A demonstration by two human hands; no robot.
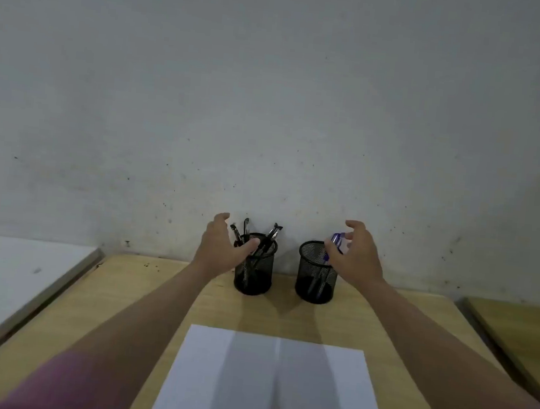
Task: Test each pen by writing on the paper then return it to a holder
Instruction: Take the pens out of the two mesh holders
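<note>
In the head view, a pale wooden desk [140, 307] is seen set against a speckled grey-white wall [271, 105], and two black mesh holders are stood near its far edge, close together but apart. The left holder [254, 270] is filled with several dark pens [270, 237] that fan out above its rim; the right holder [315, 276] is stocked with blue pens [336, 240], their caps shown above the rim. The left hand [217, 243] is spread wide just beside the left holder, on its left side, with the thumb laid across the rim — whether the mesh is actually touched cannot be told. The right hand [356, 257] is held at the right side of the other holder, fingers loosely arched and parted around the blue caps; nothing is seen gripped, though contact with the caps cannot be judged. A white sheet of paper [272, 386] is laid flat at the near edge of the desk, between the forearms, and is crossed by their shadows. Pink sleeves [57, 381] are glimpsed at the bottom corners — a white surface [7, 278] lies to the left.
</note>
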